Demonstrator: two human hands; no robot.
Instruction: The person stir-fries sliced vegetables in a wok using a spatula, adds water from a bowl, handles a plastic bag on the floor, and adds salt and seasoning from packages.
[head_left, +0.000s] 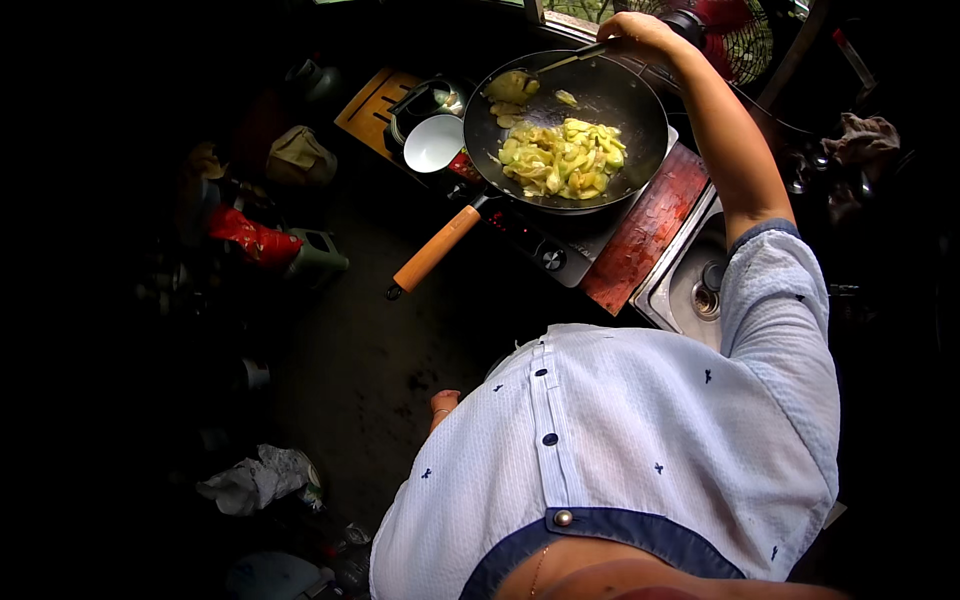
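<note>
At the top, my right hand (643, 36) grips the dark handle of a spatula (559, 63). The spatula's head lies at the left side of a dark wok (645, 112), under or among some slices, so its shape is partly hidden. Yellow-green sliced vegetables (562, 157) are heaped in the lower middle of the wok, and a few pieces lie apart from the heap. A wooden handle (436, 249) sticks out from the wok toward the lower left, with no hand on it. My left hand (445, 401) hangs low beside my shirt, partly covered; its fingers are unclear.
The wok stands on an induction cooker (553, 259) with lit red digits. A white bowl (433, 144) and a slotted wooden board (379, 105) are left of it. Rightward are a worn red board (649, 225), a steel sink (686, 292) and a fan (731, 37). A green stool (319, 255) stands left.
</note>
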